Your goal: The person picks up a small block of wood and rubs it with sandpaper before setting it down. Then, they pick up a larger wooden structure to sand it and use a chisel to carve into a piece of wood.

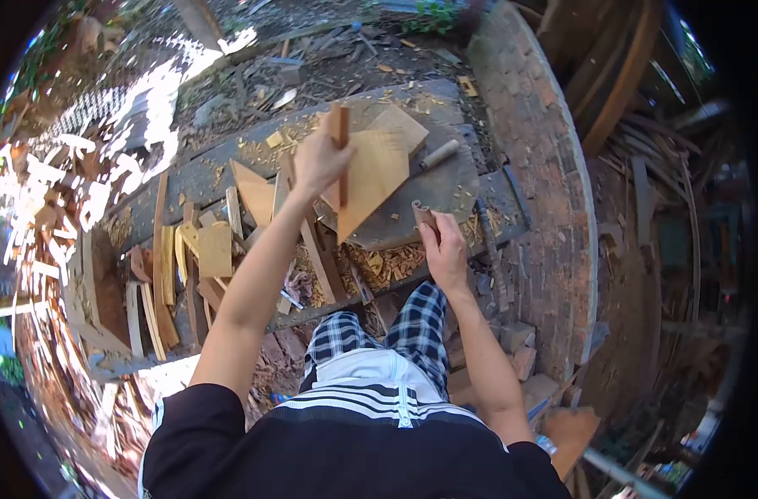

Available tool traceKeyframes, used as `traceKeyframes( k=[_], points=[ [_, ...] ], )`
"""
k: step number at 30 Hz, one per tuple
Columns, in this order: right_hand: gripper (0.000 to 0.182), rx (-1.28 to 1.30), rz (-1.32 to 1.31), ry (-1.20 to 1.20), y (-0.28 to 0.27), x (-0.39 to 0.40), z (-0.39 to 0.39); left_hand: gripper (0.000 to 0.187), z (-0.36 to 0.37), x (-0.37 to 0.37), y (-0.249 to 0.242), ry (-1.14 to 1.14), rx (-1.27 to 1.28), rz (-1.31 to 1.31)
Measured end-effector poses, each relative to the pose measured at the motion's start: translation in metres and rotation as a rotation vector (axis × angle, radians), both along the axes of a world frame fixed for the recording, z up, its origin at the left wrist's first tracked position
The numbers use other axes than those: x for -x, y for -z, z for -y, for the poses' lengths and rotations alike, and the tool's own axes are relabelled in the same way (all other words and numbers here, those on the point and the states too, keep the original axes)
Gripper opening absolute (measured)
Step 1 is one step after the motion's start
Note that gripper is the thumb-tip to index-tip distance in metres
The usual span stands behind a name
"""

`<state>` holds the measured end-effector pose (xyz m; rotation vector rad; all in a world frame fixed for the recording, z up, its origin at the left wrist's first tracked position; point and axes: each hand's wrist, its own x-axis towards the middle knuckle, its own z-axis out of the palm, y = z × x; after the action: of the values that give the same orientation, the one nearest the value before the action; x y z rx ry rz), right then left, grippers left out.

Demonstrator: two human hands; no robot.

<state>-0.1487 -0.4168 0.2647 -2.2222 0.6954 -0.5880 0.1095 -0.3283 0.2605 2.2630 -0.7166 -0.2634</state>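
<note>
Wooden stick (339, 133) gripped in left hand (316, 162) fingers | right hand (442, 245) fingers closed on tool handle (423, 215) | board (370, 179) on desk (445, 187)

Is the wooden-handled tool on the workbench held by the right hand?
No, the wooden-handled tool lies free on the workbench; the right hand grips another handle.

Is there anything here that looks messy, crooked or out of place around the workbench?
Yes. Wood shavings are spilled over the front edge of the workbench. Offcuts lie in a loose, uneven pile on the left. The board under the left hand lies at an angle. The right hand grips a wooden handle.
</note>
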Motion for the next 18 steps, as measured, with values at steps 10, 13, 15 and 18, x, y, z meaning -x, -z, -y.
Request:
traceKeyframes(
  k=[10, 13, 15, 18],
  points=[
    [0.018, 0.457, 0.042, -0.491, 0.044, -0.185, 0.101, 0.069, 0.018, 0.045, 0.044, -0.301, 0.591, -0.093],
    [0.026, 0.61, 0.023, -0.575, 0.07, -0.185, 0.099, 0.063, 0.038, 0.073, 0.036, -0.475, 0.725, -0.156],
    [0.027, 0.63, 0.131, -0.76, 0.065, -0.138, 0.09, 0.063, 0.04, 0.083, 0.04, -0.549, 0.702, -0.158],
    [0.015, 0.491, 0.248, -0.927, 0.074, -0.122, 0.096, 0.062, 0.045, 0.073, 0.057, -0.611, 0.674, 0.091]
  ],
)
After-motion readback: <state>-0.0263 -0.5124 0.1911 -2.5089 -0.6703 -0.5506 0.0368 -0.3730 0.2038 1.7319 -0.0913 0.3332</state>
